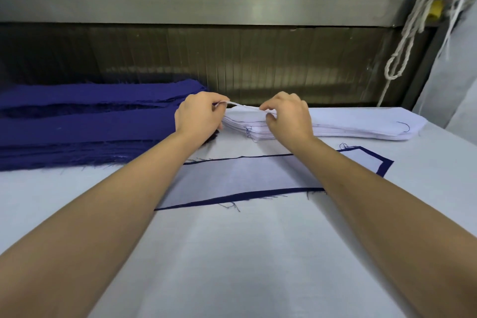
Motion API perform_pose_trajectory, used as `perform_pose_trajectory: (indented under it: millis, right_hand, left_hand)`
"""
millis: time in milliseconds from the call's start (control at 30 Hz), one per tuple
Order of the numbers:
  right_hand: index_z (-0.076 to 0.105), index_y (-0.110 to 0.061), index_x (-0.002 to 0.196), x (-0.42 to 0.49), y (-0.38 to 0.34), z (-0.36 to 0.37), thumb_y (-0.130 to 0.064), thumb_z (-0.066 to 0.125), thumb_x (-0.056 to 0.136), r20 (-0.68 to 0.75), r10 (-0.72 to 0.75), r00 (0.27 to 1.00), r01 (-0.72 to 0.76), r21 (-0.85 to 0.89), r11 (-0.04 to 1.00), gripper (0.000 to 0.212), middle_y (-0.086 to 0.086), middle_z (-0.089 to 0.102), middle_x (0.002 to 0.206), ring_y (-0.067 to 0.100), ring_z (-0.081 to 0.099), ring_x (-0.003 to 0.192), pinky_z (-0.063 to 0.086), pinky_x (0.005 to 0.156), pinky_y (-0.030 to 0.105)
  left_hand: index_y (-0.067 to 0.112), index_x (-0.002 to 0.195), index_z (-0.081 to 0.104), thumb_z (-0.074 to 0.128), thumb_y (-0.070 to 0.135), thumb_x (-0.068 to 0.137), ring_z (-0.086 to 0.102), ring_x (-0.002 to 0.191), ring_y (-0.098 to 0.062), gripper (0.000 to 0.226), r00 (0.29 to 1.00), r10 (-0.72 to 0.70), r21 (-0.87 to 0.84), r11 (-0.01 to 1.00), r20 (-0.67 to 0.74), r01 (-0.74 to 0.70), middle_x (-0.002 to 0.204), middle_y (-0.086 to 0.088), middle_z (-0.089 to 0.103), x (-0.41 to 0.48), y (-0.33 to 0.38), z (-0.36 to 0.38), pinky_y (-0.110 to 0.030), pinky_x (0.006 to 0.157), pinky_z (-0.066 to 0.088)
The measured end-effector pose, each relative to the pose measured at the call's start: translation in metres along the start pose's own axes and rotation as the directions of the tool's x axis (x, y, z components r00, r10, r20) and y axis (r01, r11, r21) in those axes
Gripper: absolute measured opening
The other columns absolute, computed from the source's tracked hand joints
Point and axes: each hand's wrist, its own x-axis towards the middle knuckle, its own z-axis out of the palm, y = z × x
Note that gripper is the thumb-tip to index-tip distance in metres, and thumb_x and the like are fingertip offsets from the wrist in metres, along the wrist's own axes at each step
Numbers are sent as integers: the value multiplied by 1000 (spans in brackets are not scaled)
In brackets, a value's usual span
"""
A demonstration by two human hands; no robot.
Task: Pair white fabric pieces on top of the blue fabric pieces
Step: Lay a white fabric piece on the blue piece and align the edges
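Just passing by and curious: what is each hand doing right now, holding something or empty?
Left hand: pinches the end of the thin white fabric piece atop the white stack.
Right hand: pinches the same piece.

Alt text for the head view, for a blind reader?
Left hand and right hand pinch the top white piece of a white fabric stack. A blue fabric stack lies to its left; nearer, a paired white piece lies on a blue piece.

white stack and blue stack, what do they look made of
White stack: thin, matte cloth, maybe interlining; its top piece sags limply between the left hand and right hand pinching it. Blue stack: matte woven cloth; loose threads fray from its cut edges. Fibre cannot be told.
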Motion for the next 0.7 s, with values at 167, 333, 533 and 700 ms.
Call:
perform_pose_trajectory:
  millis: [167,333,533,700]
  right_hand:
    - [72,-15,100,4,30,-28,-5,48,89,50,235,971,-232,-56,971,29,10,67,105,31,53,104,44,87,35]
    - [70,-15,106,-18,58,-39,-11,54,92,90,282,955,-263,-184,947,22,12,60,113,32,51,107,46,86,38]
    - [71,-11,108,-38,63,-47,-5,51,92,-16,144,989,-144,-216,966,26,16,56,104,34,49,98,43,79,39]
    - [70,-10,110,-55,61,-59,-10,54,92,24,47,999,-39,-269,962,24,13,52,101,33,51,88,40,68,35]
  left_hand:
    - [26,103,73,55,19,92,66,78,-22,22,999,34,-11,999,-7,-34,73,4,70,-6,-16,-35,-42,78,54]
    - [22,108,71,58,22,93,59,87,-13,21,999,33,74,997,5,-33,106,0,70,-17,-36,-59,-32,75,50]
    - [9,105,71,62,20,90,60,102,-21,21,996,-53,3,999,74,53,108,-5,68,-38,-53,-69,-29,85,43]
    - [4,93,72,61,19,91,56,84,-17,19,986,-86,-22,996,145,90,90,-3,63,-55,-65,-81,-37,83,46]
